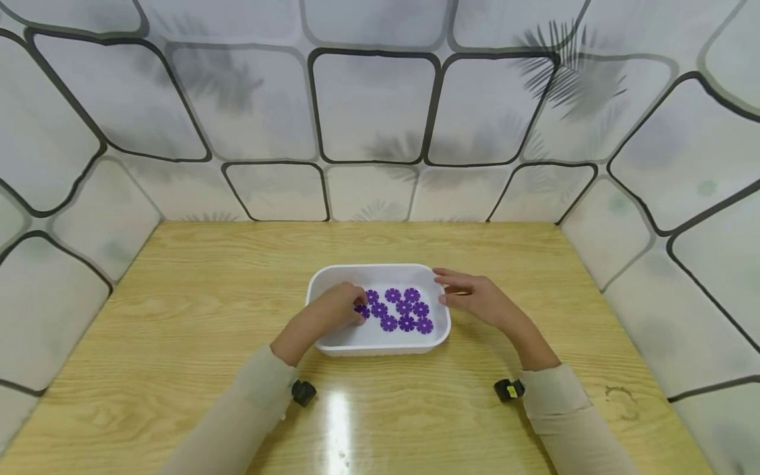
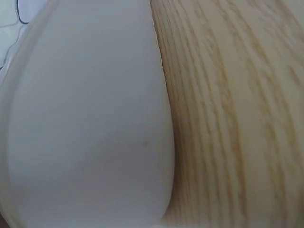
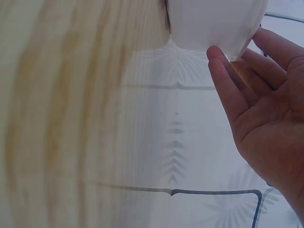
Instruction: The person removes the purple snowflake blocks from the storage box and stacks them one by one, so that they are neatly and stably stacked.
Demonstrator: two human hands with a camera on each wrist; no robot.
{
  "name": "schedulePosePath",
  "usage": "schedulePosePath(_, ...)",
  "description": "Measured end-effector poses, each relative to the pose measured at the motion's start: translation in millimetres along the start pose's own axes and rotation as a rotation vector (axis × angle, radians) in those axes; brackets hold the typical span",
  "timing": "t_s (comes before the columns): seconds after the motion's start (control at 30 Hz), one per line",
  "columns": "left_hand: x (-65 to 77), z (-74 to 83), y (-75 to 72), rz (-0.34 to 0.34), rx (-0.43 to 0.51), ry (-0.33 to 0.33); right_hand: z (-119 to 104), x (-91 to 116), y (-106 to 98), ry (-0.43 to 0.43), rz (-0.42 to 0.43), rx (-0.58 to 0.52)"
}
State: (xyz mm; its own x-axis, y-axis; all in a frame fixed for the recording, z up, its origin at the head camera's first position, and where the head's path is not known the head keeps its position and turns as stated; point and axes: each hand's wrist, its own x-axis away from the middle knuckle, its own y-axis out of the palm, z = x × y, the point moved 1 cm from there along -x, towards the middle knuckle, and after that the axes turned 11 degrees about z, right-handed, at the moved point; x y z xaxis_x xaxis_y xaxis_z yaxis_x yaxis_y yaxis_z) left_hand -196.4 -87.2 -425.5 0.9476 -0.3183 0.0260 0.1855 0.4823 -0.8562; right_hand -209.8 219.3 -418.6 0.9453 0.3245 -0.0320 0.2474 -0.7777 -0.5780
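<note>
A white plastic tub [image 1: 356, 348] stands on the table, with several purple flower-shaped discs [image 1: 406, 323] lying flat on its bottom. My left hand [image 1: 335, 307] reaches over the tub's left side, thumb and forefinger pinching a purple disc [image 1: 361, 311] at the left end of the group. In the left wrist view only the tub's outer wall [image 2: 90, 109] shows; the hand's work is hidden. At the tub's right end my right hand [image 1: 475, 297] touches the rim and outer wall with fairly straight fingers. The right wrist view shows this hand [image 3: 266, 99] at the tub's corner [image 3: 213, 23].
Light wooden table [image 1: 196, 297] surrounds the tub. A pale wall covering [image 1: 374, 105] with dark-outlined blocks and leaf prints encloses the table at the back and sides. Small black devices [image 1: 303, 393] sit at both wrists below the beige sleeves [image 1: 243, 402].
</note>
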Motion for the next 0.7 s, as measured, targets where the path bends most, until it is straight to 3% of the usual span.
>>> schedulePosePath(0.43, 1.4, -0.2, 1.7, -0.005, -0.048, 0.091, -2.5, 0.5, 1.8, -0.001, -0.005, 0.019)
schedulePosePath(0.7, 6.1, 0.6, -0.5, -0.020, -0.056, 0.067, -2.4, 0.8, 2.3, -0.004, 0.002, 0.031)
